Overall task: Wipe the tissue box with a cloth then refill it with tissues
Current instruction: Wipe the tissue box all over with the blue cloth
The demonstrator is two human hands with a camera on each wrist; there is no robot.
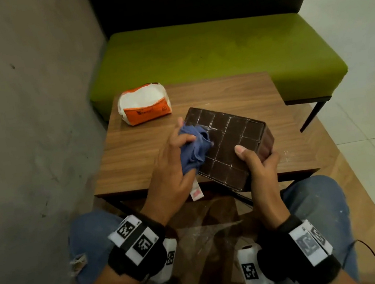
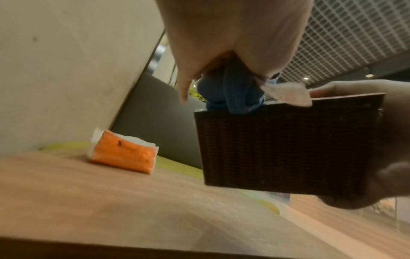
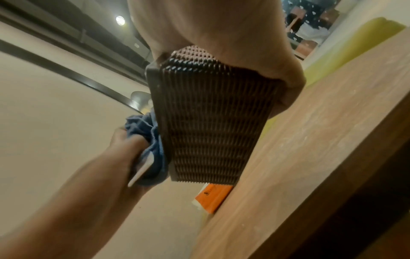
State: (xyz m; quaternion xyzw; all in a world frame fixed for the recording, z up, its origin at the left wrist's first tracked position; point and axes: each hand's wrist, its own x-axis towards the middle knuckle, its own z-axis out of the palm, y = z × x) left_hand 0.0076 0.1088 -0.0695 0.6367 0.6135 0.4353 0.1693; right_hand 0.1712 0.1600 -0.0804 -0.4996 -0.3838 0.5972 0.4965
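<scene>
A dark brown woven tissue box point(image 1: 230, 140) point(image 2: 288, 145) point(image 3: 210, 126) is tilted up off the wooden table, its gridded flat face toward me. My right hand point(image 1: 257, 163) grips its near right corner, thumb on the gridded face. My left hand point(image 1: 175, 163) holds a bunched blue cloth point(image 1: 195, 150) point(image 2: 235, 94) point(image 3: 150, 145) pressed against the box's left part. A white label point(image 1: 196, 192) hangs from the cloth. An orange and white pack of tissues point(image 1: 144, 104) point(image 2: 124, 154) point(image 3: 213, 196) lies at the table's far left corner.
The small wooden table point(image 1: 135, 154) stands against a grey wall point(image 1: 20, 118) on the left. A green bench seat point(image 1: 216, 50) with a dark backrest sits behind the table. My knees in blue jeans are under the table's near edge.
</scene>
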